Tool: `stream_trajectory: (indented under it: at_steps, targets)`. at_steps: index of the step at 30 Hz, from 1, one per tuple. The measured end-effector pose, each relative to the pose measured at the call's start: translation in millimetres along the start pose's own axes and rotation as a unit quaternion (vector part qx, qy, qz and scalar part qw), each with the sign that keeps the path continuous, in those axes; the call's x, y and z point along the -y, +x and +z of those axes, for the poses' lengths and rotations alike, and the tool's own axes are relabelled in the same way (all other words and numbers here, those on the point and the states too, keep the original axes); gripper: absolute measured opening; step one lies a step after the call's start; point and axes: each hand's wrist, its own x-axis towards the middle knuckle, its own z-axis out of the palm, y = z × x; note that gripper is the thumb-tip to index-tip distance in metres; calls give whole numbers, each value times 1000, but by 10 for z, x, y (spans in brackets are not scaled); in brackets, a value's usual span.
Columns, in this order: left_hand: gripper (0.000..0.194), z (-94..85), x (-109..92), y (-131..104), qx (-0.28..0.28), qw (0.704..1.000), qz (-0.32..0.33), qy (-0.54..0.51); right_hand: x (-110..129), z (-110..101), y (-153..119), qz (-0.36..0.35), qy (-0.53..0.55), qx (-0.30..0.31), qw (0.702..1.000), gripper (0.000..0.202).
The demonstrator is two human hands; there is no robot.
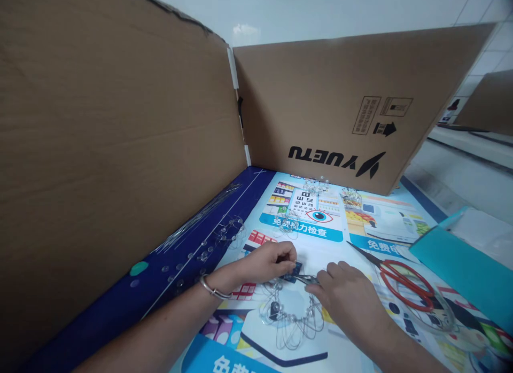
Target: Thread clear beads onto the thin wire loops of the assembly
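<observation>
My left hand (276,261), with a silver bangle on the wrist, is closed in a pinch at the upper end of a beaded wire ring (296,314). What lies right between its fingertips is hidden. The ring has clear round beads and thin wire loops spread outward on the printed sheet. My right hand (348,293) is wrapped round a pair of small metal pliers (308,279). Their jaws point left and reach close to my left fingertips. The handles are mostly covered by the palm.
Red-handled scissors (406,285) lie to the right, by a clear round dish (441,314). A turquoise box (460,277) stands beyond. More beaded wire pieces (288,220), loose beads (204,254) and straight wires (196,218) lie farther off. Cardboard panels (320,106) wall the back and left.
</observation>
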Motion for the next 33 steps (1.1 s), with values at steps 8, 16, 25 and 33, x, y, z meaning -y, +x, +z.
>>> stream_trajectory:
  at_steps: [8,16,25,33]
  targets:
    - [6,-15,55,12,3,1000,-4,9,9,-30,-4,-2,-7,-5,1000,20]
    - [7,-15,22,6,5,1000,-14,-1,3,6,1,0,5,-26,1000,20]
    - [7,-3,-15,-1,14,1000,-10,-13,8,-3,7,-5,0,-23,1000,20]
    - [8,1,-33,-14,20,1000,0,-12,-25,21,11,-25,6,-29,999,22]
